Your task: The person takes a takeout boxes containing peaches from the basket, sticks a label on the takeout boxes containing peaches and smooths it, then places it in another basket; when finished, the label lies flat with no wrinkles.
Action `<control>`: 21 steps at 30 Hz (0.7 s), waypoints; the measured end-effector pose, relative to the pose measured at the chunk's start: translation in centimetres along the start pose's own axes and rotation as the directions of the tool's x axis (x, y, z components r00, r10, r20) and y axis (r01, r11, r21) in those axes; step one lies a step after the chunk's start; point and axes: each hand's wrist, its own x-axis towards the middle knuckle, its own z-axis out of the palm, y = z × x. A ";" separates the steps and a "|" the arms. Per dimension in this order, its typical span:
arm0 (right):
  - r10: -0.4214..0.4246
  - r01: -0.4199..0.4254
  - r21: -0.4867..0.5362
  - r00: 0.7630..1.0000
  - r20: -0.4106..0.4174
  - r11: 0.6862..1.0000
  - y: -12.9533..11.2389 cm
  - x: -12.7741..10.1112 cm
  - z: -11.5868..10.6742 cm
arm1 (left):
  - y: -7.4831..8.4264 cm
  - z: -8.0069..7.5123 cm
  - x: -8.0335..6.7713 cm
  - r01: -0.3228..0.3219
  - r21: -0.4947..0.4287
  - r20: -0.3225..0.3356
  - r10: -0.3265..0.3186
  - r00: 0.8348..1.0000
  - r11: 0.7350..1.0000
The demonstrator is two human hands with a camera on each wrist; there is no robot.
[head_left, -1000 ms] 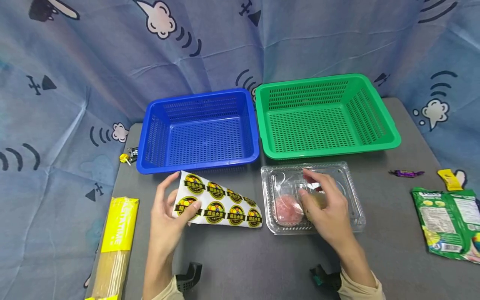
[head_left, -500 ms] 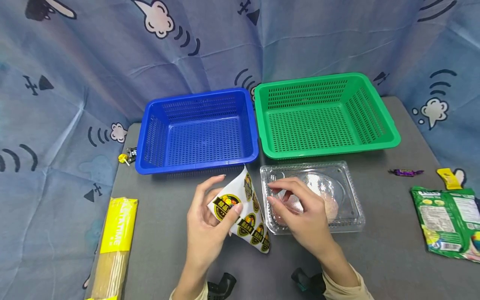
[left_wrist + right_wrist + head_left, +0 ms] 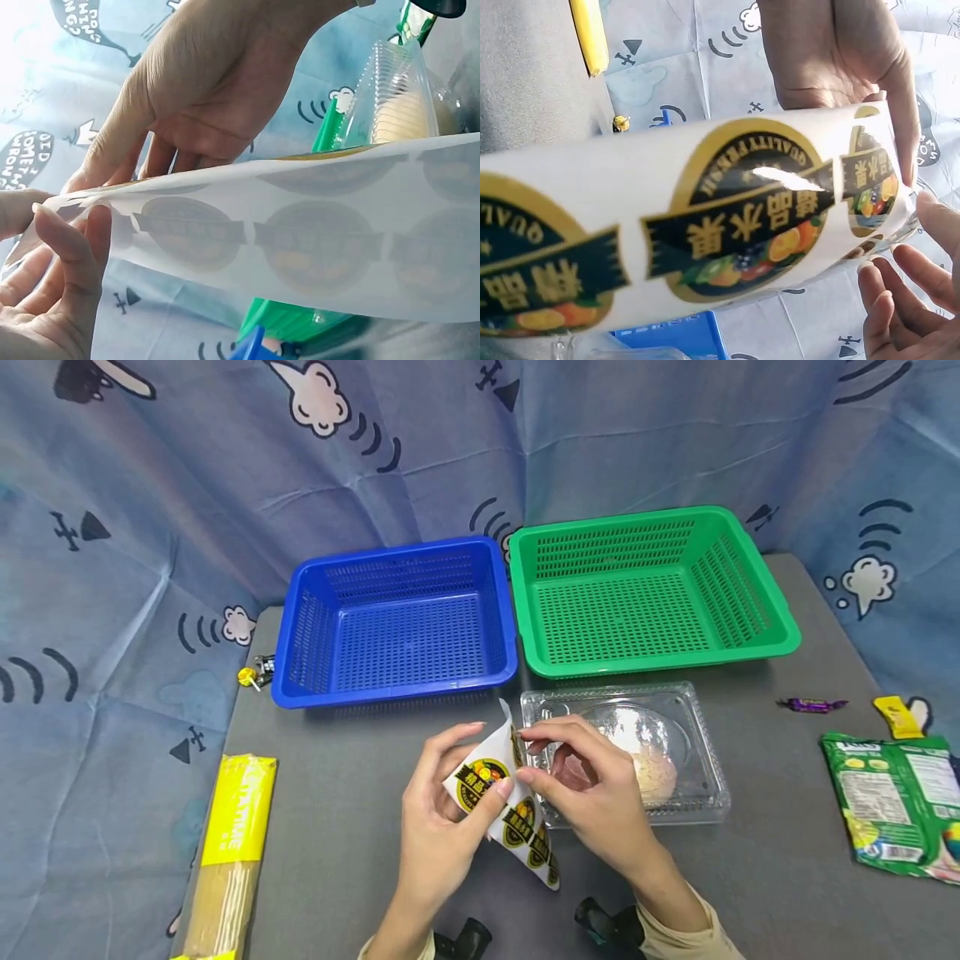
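Hands: left hand (image 3: pixel 438 827) and right hand (image 3: pixel 592 793) both pinch the sticker sheet (image 3: pixel 510 802), lifted above the tabletop (image 3: pixel 750 877).
Behind: blue basket (image 3: pixel 397 622), green basket (image 3: pixel 645 589).
Beside: clear clamshell box (image 3: pixel 637 752) just right.
Right wrist view: fruit labels legible.

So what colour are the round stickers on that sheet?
The stickers are black with gold rims; right wrist view shows them best.

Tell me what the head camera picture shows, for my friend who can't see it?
Two hands hold a sticker sheet above a grey table: the left hand grips it, the right hand pinches its top edge. Behind sit a clear plastic box, a blue basket and a green basket.
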 end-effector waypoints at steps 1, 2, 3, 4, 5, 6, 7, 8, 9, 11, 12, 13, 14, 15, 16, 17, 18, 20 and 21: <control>0.008 -0.008 0.000 1.000 0.003 1.000 0.0 0.0 0.0 | 0.0 0.0 0.0 -0.006 0.006 0.007 0.006 1.000 1.000; 0.015 -0.015 0.001 1.000 0.006 1.000 0.0 0.0 0.0 | 0.0 0.0 0.0 -0.008 0.010 0.012 0.007 1.000 1.000; 0.021 -0.021 0.003 1.000 0.009 1.000 0.0 0.0 -0.1 | 0.0 0.0 -0.1 -0.012 0.014 0.017 0.011 1.000 1.000; 0.027 -0.027 0.005 1.000 0.012 1.000 0.0 0.0 -0.1 | 0.0 0.1 -0.1 -0.019 0.019 0.023 0.018 1.000 1.000; 0.032 -0.032 0.008 0.999 0.014 0.999 0.0 0.0 -0.1 | -0.1 0.1 -0.1 -0.031 0.021 0.031 0.030 0.999 0.999; 0.035 -0.035 0.011 0.999 0.017 0.999 0.1 -0.1 -0.1 | -0.2 0.1 -0.1 -0.043 0.024 0.036 0.042 0.998 0.999; 0.035 -0.035 0.017 0.999 0.018 0.999 0.2 -0.1 -0.2 | -0.2 0.1 -0.1 -0.055 0.028 0.042 0.054 0.998 0.998; 0.035 -0.035 0.027 0.999 0.020 0.999 0.2 -0.1 -0.2 | -0.3 0.2 -0.1 -0.063 0.030 0.046 0.062 0.997 0.998; 0.032 -0.032 0.035 0.999 0.022 0.999 0.3 -0.2 -0.2 | -0.3 0.2 -0.1 -0.068 0.027 0.051 0.067 0.996 0.997; 0.024 -0.025 0.044 0.999 0.023 0.999 0.4 -0.2 -0.3 | -0.3 0.3 -0.1 -0.070 0.025 0.054 0.069 0.996 0.997; 0.017 -0.018 0.047 1.000 0.021 0.999 0.4 -0.3 -0.3 | -0.3 0.3 -0.1 -0.070 0.028 0.053 0.068 0.996 0.997; 0.012 -0.012 0.055 1.000 0.017 0.998 0.4 -0.3 -0.3 | -0.3 0.4 -0.1 -0.074 0.031 0.054 0.072 0.996 0.997; 0.002 -0.003 0.062 1.000 0.011 0.998 0.4 -0.3 -0.3 | -0.4 0.4 -0.1 -0.074 0.035 0.051 0.073 0.996 0.997; -0.015 0.015 0.069 1.000 0.000 0.997 0.5 -0.3 -0.3 | -0.4 0.4 -0.1 -0.075 0.041 0.044 0.073 0.996 0.996; -0.033 0.034 0.081 0.999 -0.016 0.996 0.5 -0.3 -0.3 | -0.4 0.3 0.0 -0.082 0.052 0.036 0.080 0.996 0.995; -0.048 0.052 0.092 0.998 -0.037 0.994 0.5 -0.3 -0.3 | -0.4 0.3 0.0 -0.090 0.063 0.028 0.088 0.996 0.994; -0.067 0.073 0.103 0.996 -0.059 0.992 0.6 -0.2 -0.3 | -0.5 0.2 0.0 -0.097 0.070 0.021 0.096 0.995 0.993; -0.095 0.107 0.109 0.990 -0.107 0.988 0.6 -0.2 -0.3 | -0.6 0.1 0.1 -0.103 0.082 0.005 0.103 0.995 0.991; -0.102 0.116 0.107 0.986 -0.129 0.987 0.6 -0.1 -0.4 | -0.6 0.0 0.1 -0.104 0.083 0.000 0.104 0.995 0.991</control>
